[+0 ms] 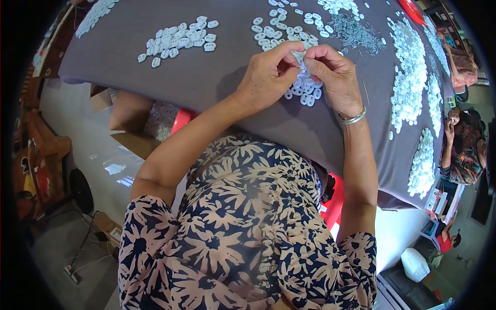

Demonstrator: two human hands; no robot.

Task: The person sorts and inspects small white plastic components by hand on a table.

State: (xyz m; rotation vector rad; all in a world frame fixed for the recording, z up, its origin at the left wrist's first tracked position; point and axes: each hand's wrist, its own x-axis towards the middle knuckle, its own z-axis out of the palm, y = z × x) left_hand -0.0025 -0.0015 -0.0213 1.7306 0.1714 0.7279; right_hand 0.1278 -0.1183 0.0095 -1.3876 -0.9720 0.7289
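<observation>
My left hand point(267, 76) and my right hand point(335, 75) meet over the near part of the table, fingertips pinched close together. Between them shows part of a small white plastic piece point(298, 55); its exact shape is hidden by the fingers. Right below the fingertips lies a loose heap of small white oval pieces with two holes point(304, 92). More such ovals point(266, 33) spread just beyond my hands. A pile of thin grey metal pins point(356, 33) rests beyond my right hand. On my right wrist is a silver bangle point(354, 117).
A separate group of white two-holed pieces point(178, 40) lies to the left on the grey tablecloth point(217, 70). Long white heaps point(408, 72) line the right side, near a thin stick point(366, 92). An open cardboard box point(135, 116) stands below left. Other people point(465, 144) sit at the right.
</observation>
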